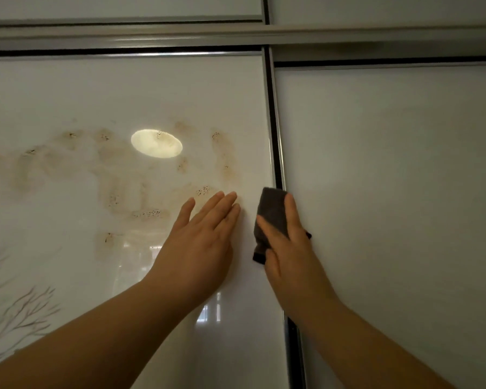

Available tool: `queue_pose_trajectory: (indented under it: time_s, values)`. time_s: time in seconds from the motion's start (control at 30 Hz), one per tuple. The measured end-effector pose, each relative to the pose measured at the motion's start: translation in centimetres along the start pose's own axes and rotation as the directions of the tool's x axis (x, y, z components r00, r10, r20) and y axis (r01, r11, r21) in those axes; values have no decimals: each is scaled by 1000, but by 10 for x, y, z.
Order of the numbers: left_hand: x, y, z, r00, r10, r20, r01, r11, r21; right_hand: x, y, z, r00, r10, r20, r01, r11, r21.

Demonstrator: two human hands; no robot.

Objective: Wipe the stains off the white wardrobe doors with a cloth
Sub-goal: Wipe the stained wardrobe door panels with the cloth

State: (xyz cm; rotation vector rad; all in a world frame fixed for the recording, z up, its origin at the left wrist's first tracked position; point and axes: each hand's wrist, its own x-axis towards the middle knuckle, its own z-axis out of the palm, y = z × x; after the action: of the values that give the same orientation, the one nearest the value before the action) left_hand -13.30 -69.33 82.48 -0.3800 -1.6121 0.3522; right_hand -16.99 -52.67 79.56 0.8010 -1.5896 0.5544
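One head-worn wide-angle view — close to the wardrobe doors (152, 94), facing them; tilted up toward the top rail (236, 35).

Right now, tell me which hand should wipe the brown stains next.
Right. The right hand grips the cloth near the stains; the left hand lies flat and bare on the door.

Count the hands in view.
2. The left hand lies flat on the stained door; the right hand holds a dark cloth beside the frame between the doors.
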Motion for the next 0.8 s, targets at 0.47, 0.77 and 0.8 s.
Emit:
queue_pose_trajectory:
  time_s: [0.47, 0.77, 0.8]
  values:
    - [-28, -68, -8, 999, 29, -36, -34, 988, -152, 85, -12, 1, 991, 134, -13, -114, 785, -609]
    - [-50, -100, -15, 997, 19, -71, -29, 989, -145, 90, -57, 36, 993, 90, 71, -48, 888, -457]
    - [-53, -103, -15, 998, 22, -65, -31, 991, -131, 76, -63, 40, 991, 81, 108, -32, 920, -392]
